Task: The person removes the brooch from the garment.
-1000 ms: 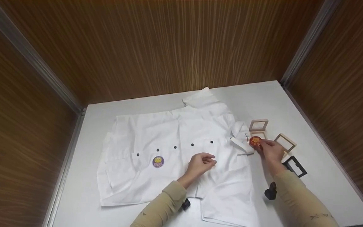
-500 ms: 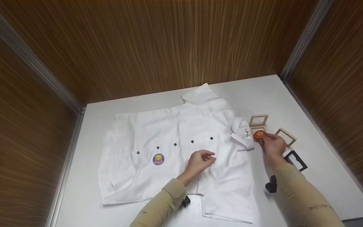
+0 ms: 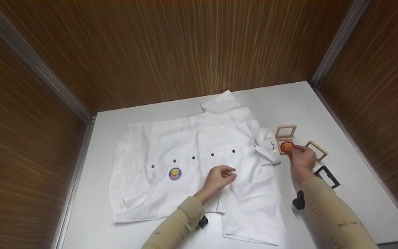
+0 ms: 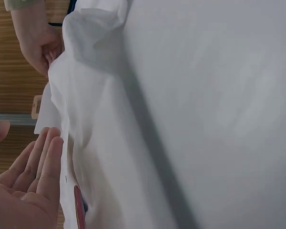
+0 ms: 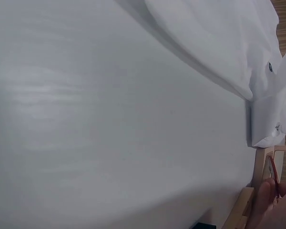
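My right hand [image 3: 304, 159] pinches the edge of a round red badge [image 3: 286, 147] with a yellow-orange figure. The badge is over the lower half of an opened, hinged light-wood frame [image 3: 277, 132]. In the right wrist view it appears edge-on as a thin red badge [image 5: 274, 174] inside the wooden frame [image 5: 260, 164]. My left hand [image 3: 218, 178] hovers over the white shirt [image 3: 171, 138] with loosely bent fingers, holding nothing. A purple badge [image 3: 175, 174] with a yellow figure sits on the shirt below its row of black buttons.
Right of my right hand lie another wooden frame [image 3: 319, 146], partly hidden, and a black frame [image 3: 332, 175]. The shirt collar [image 3: 268, 156] reaches close to the hinged frame. Wood-grain panels [image 3: 199, 45] enclose the white table [image 3: 85, 173] at the back and sides.
My right hand has carried the red badge from beside the collar slightly right, onto or just above the hinged frame's lower half. My left hand stays nearly still.
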A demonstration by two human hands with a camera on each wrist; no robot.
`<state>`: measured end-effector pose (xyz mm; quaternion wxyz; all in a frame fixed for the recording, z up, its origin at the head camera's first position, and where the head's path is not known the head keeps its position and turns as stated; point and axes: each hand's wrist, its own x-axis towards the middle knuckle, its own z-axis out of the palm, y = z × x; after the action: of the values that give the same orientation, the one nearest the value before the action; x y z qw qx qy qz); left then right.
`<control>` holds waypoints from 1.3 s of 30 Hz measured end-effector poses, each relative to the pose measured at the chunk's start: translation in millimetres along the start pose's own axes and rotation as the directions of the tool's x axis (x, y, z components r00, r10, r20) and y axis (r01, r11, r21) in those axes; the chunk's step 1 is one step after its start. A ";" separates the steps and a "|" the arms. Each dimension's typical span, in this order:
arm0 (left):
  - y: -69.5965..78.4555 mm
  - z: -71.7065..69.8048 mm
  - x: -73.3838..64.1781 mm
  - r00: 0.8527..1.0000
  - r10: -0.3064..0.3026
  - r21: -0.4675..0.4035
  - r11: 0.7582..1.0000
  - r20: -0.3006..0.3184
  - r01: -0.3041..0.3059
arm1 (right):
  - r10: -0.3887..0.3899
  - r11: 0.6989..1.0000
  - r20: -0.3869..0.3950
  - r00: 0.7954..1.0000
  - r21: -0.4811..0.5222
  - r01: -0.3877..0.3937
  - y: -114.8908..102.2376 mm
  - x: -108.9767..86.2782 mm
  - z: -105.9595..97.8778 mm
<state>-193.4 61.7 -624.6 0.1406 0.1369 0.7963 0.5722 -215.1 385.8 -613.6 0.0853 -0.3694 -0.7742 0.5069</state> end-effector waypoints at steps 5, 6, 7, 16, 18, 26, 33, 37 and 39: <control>-1.2 -0.8 -1.0 1.000 -0.012 0.001 1.000 0.001 0.012 | -0.008 1.000 0.009 1.000 -0.027 0.008 -2.2 0.2 -3.2; -1.4 -1.0 -1.1 1.000 -0.012 -0.001 1.000 -0.001 0.012 | -0.010 0.999 0.013 1.000 -0.034 0.010 -2.5 0.1 -3.7; -1.6 -1.0 -1.3 1.000 -0.013 -0.003 1.000 -0.003 0.013 | -0.017 0.999 0.015 1.000 -0.041 0.018 -2.9 0.0 -4.1; -2.2 -5.0 -3.8 1.000 -0.012 -0.007 1.000 -0.008 0.012 | -0.062 0.993 0.010 0.998 -0.098 0.063 -5.4 1.6 -6.8; -2.4 -6.1 -4.6 1.000 -0.014 -0.007 1.000 -0.008 0.014 | -0.067 0.993 0.010 0.998 -0.094 0.067 -5.0 3.4 -7.1; -3.2 -8.3 -4.6 1.000 -0.023 -0.021 1.000 -0.019 0.022 | -0.071 0.993 0.028 0.997 -0.095 0.073 -5.5 7.1 -7.5; -2.0 -12.2 -5.2 1.000 -0.005 0.011 1.000 -0.005 0.005 | -0.133 0.979 0.016 0.991 -0.155 0.134 -8.3 8.6 -7.6; -1.1 -14.1 -5.7 1.000 0.007 0.004 1.000 -0.011 -0.007 | -0.133 0.975 0.035 0.990 -0.176 0.137 -8.7 8.0 -7.8; -0.8 -14.6 -5.5 1.000 0.010 -0.002 1.000 -0.015 -0.010 | -0.137 0.972 0.040 0.990 -0.185 0.142 -9.0 7.0 -7.4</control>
<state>-193.9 46.6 -620.5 0.1320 0.1366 0.7960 0.5747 -220.8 393.8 -604.2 0.0752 -0.3135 -0.8435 0.4295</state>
